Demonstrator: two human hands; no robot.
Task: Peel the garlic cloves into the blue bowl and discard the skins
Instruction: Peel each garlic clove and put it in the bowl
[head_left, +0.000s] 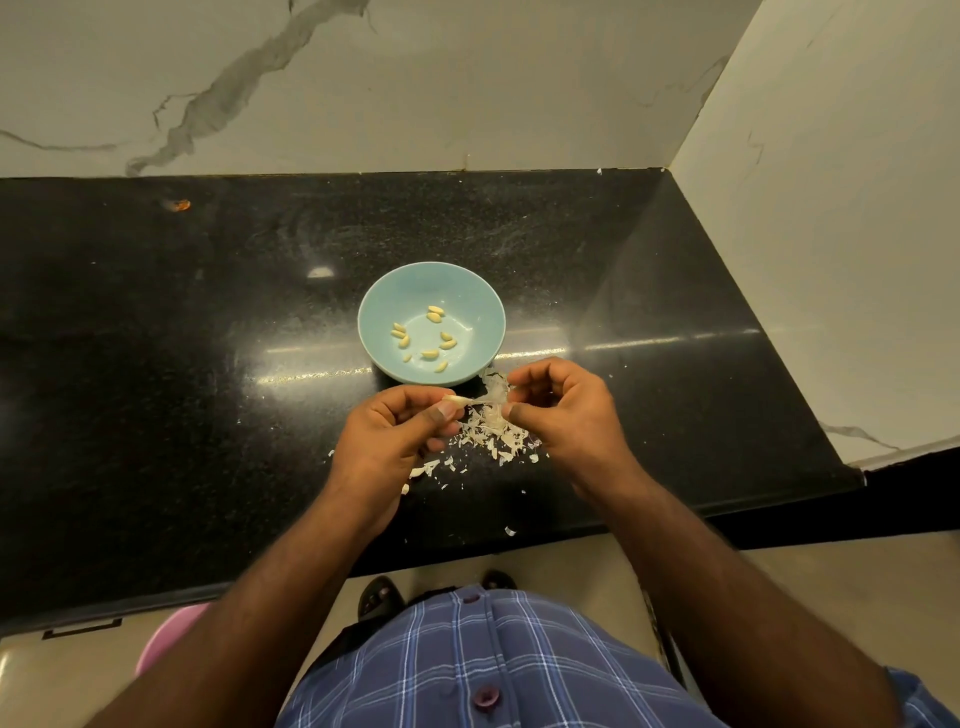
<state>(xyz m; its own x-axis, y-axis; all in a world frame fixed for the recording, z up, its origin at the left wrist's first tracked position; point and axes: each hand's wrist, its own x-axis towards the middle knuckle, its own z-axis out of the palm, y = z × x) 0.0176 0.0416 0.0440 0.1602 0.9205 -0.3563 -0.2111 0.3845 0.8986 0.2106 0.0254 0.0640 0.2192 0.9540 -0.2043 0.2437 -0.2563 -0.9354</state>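
Two hands: both work just near of the bowl, above the counter, fingertips close together.
Left hand (397, 434): fingers curled, thumb and fingertips pinching a garlic clove (457, 399) whose pale tip shows past the thumb.
Right hand (558, 410): fingers curled, thumb and forefinger pinching a strip of skin (491, 397) — the strip stretches leftward to the clove, so the two hands are joined by it.
Skins (488, 434): a loose heap of white flakes on the counter right below and between the hands, thinning into scattered bits toward the near edge; one flake lies alone close to that edge.
Blue bowl (470, 291): upright on the counter just far of the hands, its near rim almost touching the heap of flakes.
Peeled cloves (430, 354): roughly ten small yellowish pieces spread in a loose ring on the bowl's floor.
Counter (208, 364): black speckled stone, glossy, with streaks of reflected light running left to right past the bowl; a small orange mark sits far left.
Walls (467, 78): pale marble with grey veins behind the counter and along its right side.
Person: forearms reach in from the near side — a blue checked shirt (493, 665) with dark buttons fills the bottom.
Floor: a pink object (169, 639) shows at the near left, under the counter edge.
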